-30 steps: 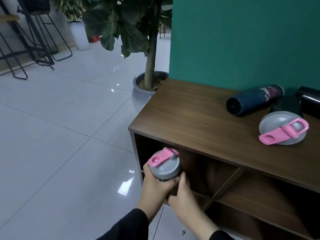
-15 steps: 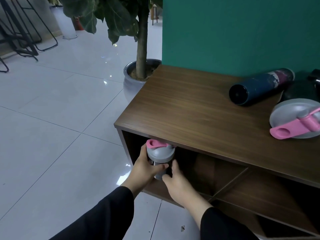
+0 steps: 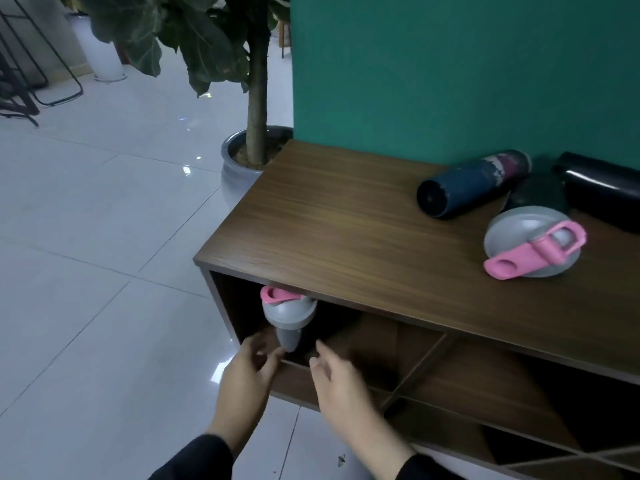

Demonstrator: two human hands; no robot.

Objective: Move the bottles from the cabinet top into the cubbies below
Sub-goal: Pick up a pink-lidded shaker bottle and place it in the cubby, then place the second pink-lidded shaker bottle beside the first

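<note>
A grey bottle with a pink lid strap [image 3: 289,315] stands upright in the leftmost cubby of the brown wooden cabinet [image 3: 346,237]. My left hand [image 3: 247,370] and my right hand [image 3: 337,375] hover just in front of it, fingers apart, holding nothing. On the cabinet top lie a dark blue bottle [image 3: 471,183], a black bottle [image 3: 602,188] at the right edge, and a dark bottle with a grey lid and pink strap [image 3: 530,242].
A potted plant in a grey pot [image 3: 239,161] stands left of the cabinet against the green wall [image 3: 450,64]. Glossy white floor tiles [image 3: 86,271] spread to the left. Black metal stool legs [image 3: 41,81] stand far left. More cubbies [image 3: 485,382] lie to the right.
The grey bottle went from my hands into the leftmost cubby and now stands there. Both hands let go and pulled back a little.
</note>
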